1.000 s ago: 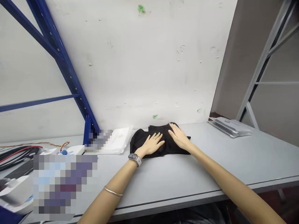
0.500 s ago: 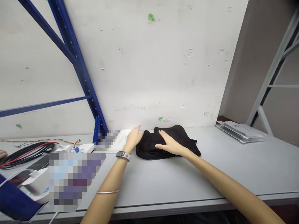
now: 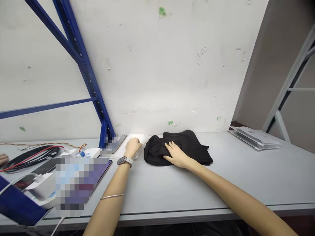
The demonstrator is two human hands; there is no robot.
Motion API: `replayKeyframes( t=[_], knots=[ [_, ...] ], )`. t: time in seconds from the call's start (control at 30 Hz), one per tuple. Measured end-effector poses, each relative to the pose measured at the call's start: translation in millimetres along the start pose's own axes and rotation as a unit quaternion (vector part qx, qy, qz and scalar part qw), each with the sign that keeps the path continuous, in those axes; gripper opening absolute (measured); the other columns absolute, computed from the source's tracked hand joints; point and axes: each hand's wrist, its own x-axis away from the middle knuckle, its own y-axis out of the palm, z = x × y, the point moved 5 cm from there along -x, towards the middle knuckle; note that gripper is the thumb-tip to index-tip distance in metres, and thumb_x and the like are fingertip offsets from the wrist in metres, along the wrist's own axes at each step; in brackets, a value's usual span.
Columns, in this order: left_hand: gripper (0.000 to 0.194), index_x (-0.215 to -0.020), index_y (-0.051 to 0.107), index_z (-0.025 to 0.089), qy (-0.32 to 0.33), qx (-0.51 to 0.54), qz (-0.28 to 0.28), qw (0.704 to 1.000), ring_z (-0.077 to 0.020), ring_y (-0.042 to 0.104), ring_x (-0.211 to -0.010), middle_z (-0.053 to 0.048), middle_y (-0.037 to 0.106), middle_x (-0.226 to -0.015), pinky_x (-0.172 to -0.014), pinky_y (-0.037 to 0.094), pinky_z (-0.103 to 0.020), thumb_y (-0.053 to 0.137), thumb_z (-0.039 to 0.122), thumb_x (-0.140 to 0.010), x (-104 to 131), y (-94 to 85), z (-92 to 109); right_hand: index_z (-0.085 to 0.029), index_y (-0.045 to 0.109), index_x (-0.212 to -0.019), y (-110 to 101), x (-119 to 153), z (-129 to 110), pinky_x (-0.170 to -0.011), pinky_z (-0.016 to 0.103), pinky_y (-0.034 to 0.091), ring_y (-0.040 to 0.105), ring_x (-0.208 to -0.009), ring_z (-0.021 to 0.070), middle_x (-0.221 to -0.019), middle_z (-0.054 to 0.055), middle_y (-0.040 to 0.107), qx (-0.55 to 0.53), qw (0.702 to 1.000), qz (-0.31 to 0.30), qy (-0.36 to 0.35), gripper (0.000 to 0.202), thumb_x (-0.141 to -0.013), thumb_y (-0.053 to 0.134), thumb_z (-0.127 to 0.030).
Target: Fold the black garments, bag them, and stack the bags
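A folded black cloth [image 3: 197, 147] lies on the grey table [image 3: 177, 190] close to the wall. My right hand [image 3: 176, 154] rests flat on its middle, fingers spread. Left of the cloth, my left hand [image 3: 133, 146] is on a white sheet or packet [image 3: 123, 146], its fingers curled in; the sheet's right edge shows beside the fingers. Whether the fingertips pinch the sheet is hidden. A watch and a thin bangle are on my left arm.
Black and red cables [image 3: 34, 159], white plugs and a tablet [image 3: 100, 173] lie at the left, near a blue metal frame [image 3: 91, 78]. White packets [image 3: 253, 137] are stacked at the right. Another person's hand [image 3: 3, 159] shows at the left edge.
My left hand has moved left from the cloth's edge onto the white sheet, and its fingers have curled. My right hand stays on the cloth, fingers slightly closer together. The view has shifted a little.
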Motion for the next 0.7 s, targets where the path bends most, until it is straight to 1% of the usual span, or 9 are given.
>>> replayKeyframes(
  t=[0.17,0.27,0.37,0.43,0.5,0.57,0.6,0.63,0.7],
  knots=[
    [0.008,-0.070,0.062,0.015,0.008,0.025,0.012,1.000,-0.0277,0.064,-0.083,-0.013,0.068,-0.083,-0.069,0.046,-0.034,0.055,0.019,-0.072,-0.6,-2.2,-2.1,-0.006,0.021,-0.148,2.2,0.0,0.9,-0.113,0.047,0.017,0.007,-0.142,0.0357,-0.154,0.020,0.017,0.003,1.000,0.007,-0.012,0.088,-0.082,0.054,-0.054],
    [0.009,-0.070,0.058,0.017,0.029,0.044,0.041,0.998,-0.0256,0.063,-0.085,-0.010,0.067,-0.084,-0.074,0.046,-0.034,0.053,0.022,-0.075,-1.5,-10.1,5.6,-0.007,0.025,-0.147,5.9,-3.4,3.6,-0.113,0.049,0.017,0.008,-0.142,0.0349,-0.154,0.020,0.019,-0.002,1.000,0.020,-0.016,0.076,-0.085,0.051,-0.044],
    [0.011,-0.067,0.053,0.019,0.107,0.121,0.072,0.984,-0.0216,0.062,-0.088,-0.006,0.068,-0.085,-0.082,0.045,-0.030,0.049,0.023,-0.076,4.2,-15.9,31.8,-0.009,0.033,-0.145,8.8,-7.8,10.0,-0.113,0.049,0.016,0.010,-0.143,0.0316,-0.152,0.017,0.025,-0.038,0.998,0.057,0.007,0.060,-0.092,0.038,-0.037],
    [0.013,-0.063,0.049,0.019,0.173,0.206,0.073,0.961,-0.0196,0.061,-0.087,-0.004,0.068,-0.084,-0.083,0.044,-0.029,0.047,0.022,-0.075,14.4,-13.8,56.4,-0.009,0.036,-0.143,7.4,-8.2,16.9,-0.114,0.047,0.017,0.012,-0.143,0.0289,-0.152,0.016,0.028,-0.100,0.988,0.105,0.043,0.057,-0.095,0.030,-0.039],
    [0.012,-0.062,0.047,0.019,0.213,0.256,0.050,0.941,-0.0180,0.060,-0.082,-0.003,0.067,-0.085,-0.081,0.044,-0.028,0.046,0.020,-0.074,27.5,-4.7,80.2,-0.012,0.034,-0.144,3.3,-5.0,23.7,-0.114,0.045,0.018,0.011,-0.143,0.0257,-0.152,0.013,0.028,-0.163,0.968,0.174,0.078,0.058,-0.096,0.025,-0.042],
    [0.011,-0.063,0.047,0.019,0.229,0.263,0.031,0.937,-0.0158,0.059,-0.072,-0.002,0.066,-0.080,-0.073,0.045,-0.027,0.046,0.019,-0.073,40.0,7.8,98.9,-0.015,0.031,-0.146,-1.4,-0.2,26.1,-0.115,0.043,0.018,0.008,-0.144,0.0222,-0.154,0.009,0.025,-0.189,0.950,0.234,0.080,0.059,-0.095,0.023,-0.043],
    [0.010,-0.064,0.047,0.019,0.237,0.261,0.021,0.935,-0.0151,0.057,-0.069,-0.002,0.064,-0.077,-0.070,0.044,-0.027,0.045,0.019,-0.073,45.2,14.3,106.2,-0.015,0.029,-0.147,-2.8,1.4,25.0,-0.115,0.042,0.017,0.006,-0.144,0.0209,-0.154,0.008,0.024,-0.183,0.949,0.247,0.067,0.058,-0.095,0.024,-0.041],
    [0.009,-0.065,0.047,0.019,0.245,0.258,0.015,0.935,-0.0147,0.056,-0.066,-0.002,0.063,-0.073,-0.067,0.043,-0.026,0.045,0.018,-0.073,49.4,20.2,111.6,-0.015,0.029,-0.147,-3.1,1.9,22.8,-0.116,0.042,0.016,0.006,-0.144,0.0202,-0.154,0.008,0.023,-0.167,0.954,0.244,0.050,0.058,-0.094,0.026,-0.039],
    [0.010,-0.065,0.045,0.019,0.250,0.252,0.007,0.935,-0.0143,0.053,-0.065,-0.001,0.059,-0.069,-0.063,0.040,-0.026,0.044,0.016,-0.074,53.5,30.1,116.6,-0.013,0.028,-0.147,0.1,0.6,17.9,-0.116,0.043,0.014,0.010,-0.144,0.0210,-0.154,0.009,0.024,-0.120,0.973,0.198,0.019,0.060,-0.090,0.034,-0.033]
  ],
)
